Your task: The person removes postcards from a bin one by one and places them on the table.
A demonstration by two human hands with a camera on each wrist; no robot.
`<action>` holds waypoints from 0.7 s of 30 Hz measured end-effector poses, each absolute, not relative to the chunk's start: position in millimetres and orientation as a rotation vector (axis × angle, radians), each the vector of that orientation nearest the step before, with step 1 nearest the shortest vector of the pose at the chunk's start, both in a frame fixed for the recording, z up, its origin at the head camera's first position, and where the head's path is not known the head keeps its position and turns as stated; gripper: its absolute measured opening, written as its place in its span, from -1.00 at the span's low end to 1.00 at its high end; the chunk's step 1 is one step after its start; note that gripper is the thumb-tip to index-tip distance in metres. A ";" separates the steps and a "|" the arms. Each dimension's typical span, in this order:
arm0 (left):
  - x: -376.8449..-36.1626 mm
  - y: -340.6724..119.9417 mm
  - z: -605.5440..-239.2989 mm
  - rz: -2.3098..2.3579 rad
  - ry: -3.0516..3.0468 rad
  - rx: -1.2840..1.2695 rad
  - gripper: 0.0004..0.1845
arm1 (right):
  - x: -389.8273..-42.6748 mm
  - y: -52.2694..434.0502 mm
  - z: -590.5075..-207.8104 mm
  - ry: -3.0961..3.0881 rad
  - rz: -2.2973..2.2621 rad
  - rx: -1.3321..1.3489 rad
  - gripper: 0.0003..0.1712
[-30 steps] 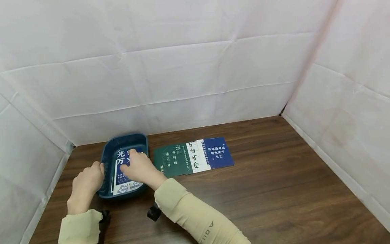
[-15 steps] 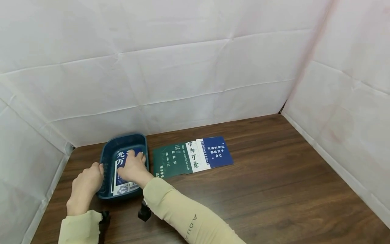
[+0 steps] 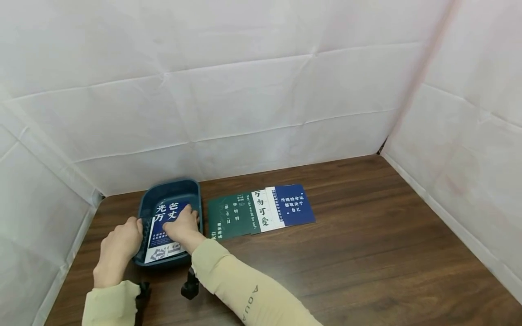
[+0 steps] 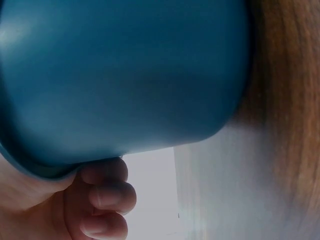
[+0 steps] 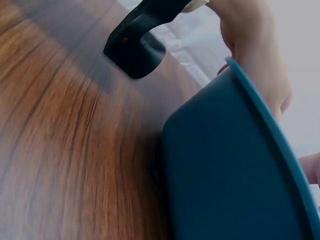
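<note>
a dark wood-grain table (image 3: 346,253) stands walled in by white creased sheeting (image 3: 244,90). toward its back left sits a dark blue plastic tray (image 3: 173,188). just right of the tray lies a fanned row of cards (image 3: 261,213), green, white and blue, printed with chinese characters; one green card reads "may the world be soft". inside the tray lies a blue card (image 3: 165,226) with large white characters "光芒万丈". the left hand (image 3: 120,240) grips the tray's left rim, fingers curled under the lip. the right hand (image 3: 181,226) rests flat on the card in the tray, fingers extended and pressing it. the beige sleeve (image 3: 244,294) bears the letters "aqua".
</note>
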State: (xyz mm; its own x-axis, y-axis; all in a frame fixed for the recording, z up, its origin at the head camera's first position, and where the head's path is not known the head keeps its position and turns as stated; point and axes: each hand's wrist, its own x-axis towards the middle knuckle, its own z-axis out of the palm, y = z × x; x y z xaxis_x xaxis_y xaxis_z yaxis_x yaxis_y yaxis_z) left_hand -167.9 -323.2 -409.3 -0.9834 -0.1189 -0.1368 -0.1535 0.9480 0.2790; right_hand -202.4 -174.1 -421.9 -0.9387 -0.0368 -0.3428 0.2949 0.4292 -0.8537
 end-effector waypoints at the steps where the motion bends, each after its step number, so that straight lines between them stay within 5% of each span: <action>1: -168.3 -322.8 -409.1 0.443 2.984 -0.212 -0.53 | -203.0 -174.5 -422.2 2.370 -1.527 0.241 -0.04; 14: -168.8 -322.7 -408.2 0.428 2.969 -0.237 -0.54 | -209.7 -177.1 -426.2 2.416 -1.541 0.281 -0.19; 21: -168.6 -320.7 -408.0 0.439 2.979 -0.227 -0.56 | -208.4 -172.1 -427.5 2.504 -1.529 0.148 -0.89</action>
State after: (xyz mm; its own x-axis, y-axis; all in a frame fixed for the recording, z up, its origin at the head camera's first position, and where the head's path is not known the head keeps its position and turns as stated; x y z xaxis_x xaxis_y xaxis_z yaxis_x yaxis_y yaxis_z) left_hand -168.6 -320.7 -408.0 -0.9814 -0.1301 -0.1413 -0.1654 0.9465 0.2769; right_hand -208.4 -172.1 -427.5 -0.9742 -0.0207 -0.2248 0.1905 0.4586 -0.8680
